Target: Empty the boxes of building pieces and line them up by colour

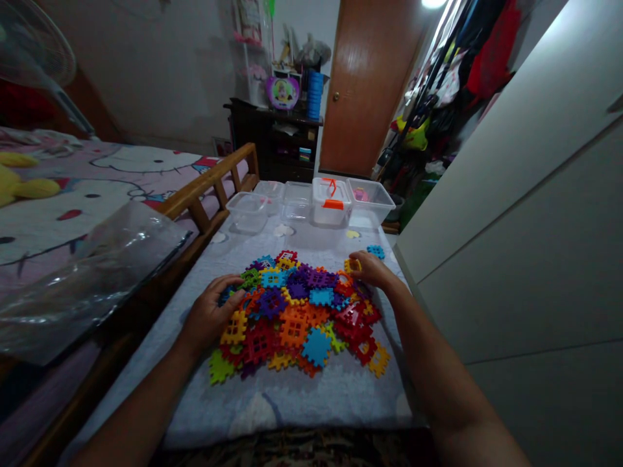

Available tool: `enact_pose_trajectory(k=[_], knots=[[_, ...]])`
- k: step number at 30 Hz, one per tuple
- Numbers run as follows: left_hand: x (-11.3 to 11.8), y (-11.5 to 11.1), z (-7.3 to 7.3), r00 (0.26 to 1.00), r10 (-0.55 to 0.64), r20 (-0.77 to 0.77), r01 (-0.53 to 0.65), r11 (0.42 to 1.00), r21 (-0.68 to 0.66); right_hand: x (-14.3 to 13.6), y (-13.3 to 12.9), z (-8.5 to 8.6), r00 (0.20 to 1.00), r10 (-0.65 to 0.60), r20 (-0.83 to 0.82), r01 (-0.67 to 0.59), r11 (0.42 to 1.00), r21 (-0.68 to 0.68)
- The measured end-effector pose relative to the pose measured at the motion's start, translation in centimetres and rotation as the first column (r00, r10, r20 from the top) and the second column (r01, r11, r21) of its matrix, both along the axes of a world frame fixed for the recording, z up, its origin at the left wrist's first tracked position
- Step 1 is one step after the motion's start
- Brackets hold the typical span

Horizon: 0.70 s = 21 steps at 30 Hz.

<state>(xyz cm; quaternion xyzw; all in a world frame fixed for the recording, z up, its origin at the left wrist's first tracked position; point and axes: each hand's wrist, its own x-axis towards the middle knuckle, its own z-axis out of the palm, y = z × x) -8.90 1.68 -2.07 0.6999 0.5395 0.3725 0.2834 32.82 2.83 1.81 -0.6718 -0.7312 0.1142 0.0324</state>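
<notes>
A heap of colourful plastic interlocking building tiles (294, 324) lies on the cloth-covered table, several with window-like holes. My left hand (211, 311) rests against the left edge of the heap, fingers stretched out and apart, touching tiles there. At the far right of the heap, my right hand (370, 269) is closed on a yellow building tile (351, 264) between thumb and fingers. A blue tile (376, 251) lies apart from the heap, just beyond this hand. Some tiles under my left fingertips are hidden.
Along the table's far end stand an open clear container (248, 211), a lidded box (331, 211) with orange clips, and an open box (372, 207) with something pink inside. A wooden bed rail (209, 224) borders the left side, a pale cabinet (511, 227) the right.
</notes>
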Motion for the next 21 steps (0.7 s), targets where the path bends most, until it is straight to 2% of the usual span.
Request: enact_pose_trajectory(k=[9,15,17,21], knots=[[0.0,0.0,-0.2,1.0,0.0,-0.004,0.0,1.0,0.013,-0.6,0.4,0.3,0.986,-0.054,0.159,0.061,0.997,-0.038],[-0.3,0.2,-0.7,1.0,0.006,-0.007,-0.006,1.0,0.002,-0.6,1.1,0.8,0.975,-0.01,0.221,0.03,0.996,-0.086],[-0.4,0.2,-0.7,1.0,0.006,-0.008,-0.006,1.0,-0.005,0.1,1.9,0.9,0.975,-0.005,0.222,0.018,0.998,-0.06],[-0.3,0.1,-0.5,1.0,0.01,-0.008,-0.01,1.0,-0.011,2.2,4.0,1.0,0.974,-0.091,0.208,0.078,0.994,0.072]])
